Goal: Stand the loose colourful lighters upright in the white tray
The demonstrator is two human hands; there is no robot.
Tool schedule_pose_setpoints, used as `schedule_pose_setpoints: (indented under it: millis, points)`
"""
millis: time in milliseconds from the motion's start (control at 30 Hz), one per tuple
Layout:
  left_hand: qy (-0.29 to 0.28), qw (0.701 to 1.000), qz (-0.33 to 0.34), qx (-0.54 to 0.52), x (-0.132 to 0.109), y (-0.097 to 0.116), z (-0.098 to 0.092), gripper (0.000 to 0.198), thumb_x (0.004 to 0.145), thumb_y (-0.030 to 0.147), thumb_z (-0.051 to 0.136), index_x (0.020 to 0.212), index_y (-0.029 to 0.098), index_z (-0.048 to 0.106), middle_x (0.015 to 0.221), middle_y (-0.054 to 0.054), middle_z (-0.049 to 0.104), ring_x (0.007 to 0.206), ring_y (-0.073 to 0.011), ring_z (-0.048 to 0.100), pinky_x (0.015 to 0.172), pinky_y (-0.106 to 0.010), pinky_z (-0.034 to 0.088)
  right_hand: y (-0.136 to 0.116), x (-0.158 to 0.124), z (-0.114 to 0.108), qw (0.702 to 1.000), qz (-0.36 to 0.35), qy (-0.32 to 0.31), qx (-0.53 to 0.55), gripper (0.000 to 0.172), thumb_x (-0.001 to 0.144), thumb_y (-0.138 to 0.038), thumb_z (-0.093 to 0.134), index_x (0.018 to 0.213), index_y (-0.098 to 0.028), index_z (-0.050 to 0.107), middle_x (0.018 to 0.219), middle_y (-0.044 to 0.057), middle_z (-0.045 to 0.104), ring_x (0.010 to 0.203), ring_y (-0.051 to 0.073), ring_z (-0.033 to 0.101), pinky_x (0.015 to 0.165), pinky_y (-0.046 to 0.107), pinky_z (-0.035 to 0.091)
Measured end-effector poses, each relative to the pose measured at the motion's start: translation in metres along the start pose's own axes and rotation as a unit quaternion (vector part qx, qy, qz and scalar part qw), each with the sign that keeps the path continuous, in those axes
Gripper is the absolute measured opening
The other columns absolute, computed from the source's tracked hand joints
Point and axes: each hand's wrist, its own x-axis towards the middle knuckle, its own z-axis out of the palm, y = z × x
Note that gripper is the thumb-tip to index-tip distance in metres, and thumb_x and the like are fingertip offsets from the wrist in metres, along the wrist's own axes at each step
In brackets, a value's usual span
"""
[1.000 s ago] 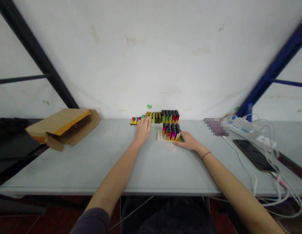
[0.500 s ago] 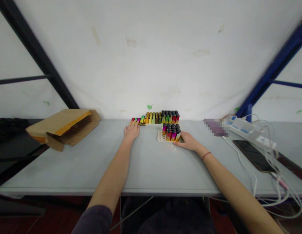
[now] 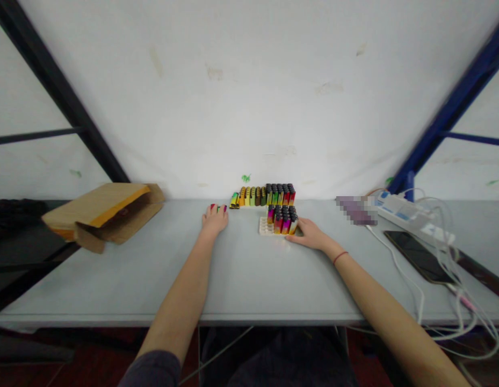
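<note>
My left hand point(image 3: 215, 221) is closed over a few pink, green and purple lighters point(image 3: 219, 208) on the tabletop, and its fingers hide most of them. To the right, my right hand point(image 3: 309, 235) grips the right end of a white tray point(image 3: 267, 228), thumb at the front. Upright lighters with black tops point(image 3: 286, 221) fill the tray except for bare slots at its left. Behind the tray stands a block of upright lighters point(image 3: 280, 194). Left of that block are yellow, orange and dark lighters point(image 3: 253, 196), with a few yellow-green ones point(image 3: 234, 200) lying at the end.
An open cardboard box point(image 3: 104, 212) lies at the table's left. On the right are a phone point(image 3: 418, 256), a power strip point(image 3: 414, 217), white cables point(image 3: 398, 263) and a blurred purple item point(image 3: 356, 210). A wall point(image 3: 249, 107) closes off the back.
My left hand has drawn the pink, green and purple lighters slightly toward me and left, away from the yellow-green ones. My right hand stays at the tray.
</note>
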Motion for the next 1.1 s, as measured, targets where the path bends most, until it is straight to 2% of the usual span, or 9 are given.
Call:
schedule_pose_setpoints:
  millis: [133,267,433,533,667,767,933,1033,1100]
  points:
    - [-0.040,0.999,-0.020,0.006,0.004,0.002,0.000,0.055,0.092,0.032,0.034,0.145,0.024,0.049,0.156,-0.016,0.039,0.145,-0.0385,0.031,0.107,-0.062,0.037,-0.001,0.000,0.000,1.000,0.004,0.009,-0.003,0.052,0.082,-0.055,0.066,0.118,-0.018,0.063,0.120,0.014,0.068,0.110,0.034,0.062,0.096,0.046,0.048]
    - [-0.063,0.998,0.014,0.011,-0.004,0.016,0.005,0.056,0.092,0.029,0.034,0.146,0.021,0.047,0.155,-0.018,0.040,0.145,-0.0400,0.031,0.106,-0.062,0.036,-0.001,0.000,0.000,1.000,0.000,0.010,0.002,0.050,0.082,-0.054,0.067,0.117,-0.019,0.063,0.119,0.014,0.068,0.108,0.033,0.063,0.095,0.046,0.048]
    - [-0.050,0.995,0.081,0.002,-0.022,0.041,0.015,0.056,0.095,0.031,0.030,0.150,0.024,0.042,0.157,-0.016,0.037,0.146,-0.0396,0.026,0.107,-0.063,0.034,0.000,0.000,0.000,1.000,-0.001,0.001,0.000,0.052,0.083,-0.055,0.065,0.118,-0.017,0.062,0.118,0.015,0.068,0.109,0.034,0.063,0.095,0.045,0.048]
    - [-0.033,0.995,0.090,-0.017,-0.024,0.048,0.010,0.055,0.096,0.033,0.033,0.150,0.023,0.042,0.156,-0.016,0.039,0.142,-0.0388,0.034,0.107,-0.060,0.037,0.001,0.000,0.000,1.000,0.001,0.000,0.003,0.052,0.083,-0.055,0.065,0.119,-0.018,0.062,0.119,0.014,0.068,0.109,0.033,0.063,0.095,0.046,0.048]
    - [0.030,0.995,0.079,-0.055,-0.015,0.039,-0.006,0.052,0.096,0.027,0.032,0.141,0.011,0.052,0.138,-0.022,0.055,0.124,-0.0308,0.055,0.105,-0.042,0.043,0.001,0.000,0.000,1.000,-0.003,-0.002,0.004,0.052,0.083,-0.055,0.065,0.120,-0.019,0.061,0.122,0.013,0.067,0.111,0.033,0.062,0.097,0.045,0.047]
    - [0.059,0.997,0.033,-0.034,-0.007,0.026,-0.015,0.048,0.096,0.028,0.033,0.129,0.008,0.063,0.126,-0.024,0.062,0.117,-0.0316,0.060,0.100,-0.040,0.045,0.001,0.000,0.000,1.000,0.001,0.001,0.002,0.053,0.082,-0.055,0.066,0.120,-0.019,0.062,0.122,0.013,0.067,0.111,0.033,0.062,0.096,0.045,0.047]
    - [-0.015,0.999,-0.011,-0.029,-0.001,0.010,-0.016,0.046,0.093,0.049,0.046,0.108,0.016,0.074,0.115,-0.021,0.070,0.110,-0.0322,0.066,0.086,-0.034,0.049,0.002,0.000,0.000,1.000,0.002,-0.006,0.003,0.053,0.083,-0.056,0.064,0.120,-0.018,0.061,0.121,0.014,0.067,0.109,0.033,0.062,0.095,0.045,0.047]
    - [-0.035,0.998,-0.020,-0.055,0.000,0.007,-0.018,0.029,0.089,0.037,0.055,0.103,0.018,0.072,0.111,-0.018,0.073,0.107,-0.0308,0.067,0.082,-0.032,0.049,0.003,0.000,0.001,1.000,0.005,-0.005,0.003,0.054,0.083,-0.057,0.064,0.119,-0.017,0.061,0.120,0.014,0.067,0.108,0.033,0.062,0.095,0.046,0.047]
    - [-0.013,0.995,-0.037,-0.087,0.001,0.007,-0.020,0.021,0.083,0.027,0.061,0.100,0.018,0.070,0.107,-0.017,0.074,0.106,-0.0311,0.067,0.082,-0.033,0.048,0.004,0.000,0.001,1.000,0.004,-0.005,0.003,0.054,0.083,-0.058,0.064,0.119,-0.017,0.062,0.121,0.014,0.067,0.108,0.034,0.062,0.095,0.046,0.048]
